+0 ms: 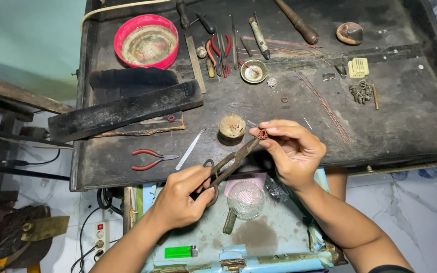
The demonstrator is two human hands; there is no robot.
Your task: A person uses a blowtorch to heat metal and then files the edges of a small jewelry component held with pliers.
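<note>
Gripping the looped handles of the metal shears (228, 164), my left hand (183, 194) is curling its fingers through and around them, so that hand is closed on the tool rather than spread. I am holding the blades angled up and to the right, with their tips meeting the small coiled copper ornament (262, 134) that my right hand (292, 151) is pinching between thumb and forefinger, the other fingers folding loosely beneath. The ornament is hovering just above the near edge of the dark workbench (405, 121), beside the short round wooden block (232, 127).

To do this snip well, I judge that I should be keeping the ornament steady and turned so only the stray wire end sits between the blades, closing them slowly and near the tips, and keeping my fingertips clear of the cut.

Working across from the left: red-handled pliers (150, 159) are lying on the bench near the edge, with steel tweezers (190, 149) just beside them. Below my hands a small glass bowl (245, 198) is sitting on the pale blue surface, and a green lighter (180, 252) is lying nearer me. Farther back, a red bowl (146, 41) is standing at the left, and thin copper wires (324, 106) are lying to the right.
</note>
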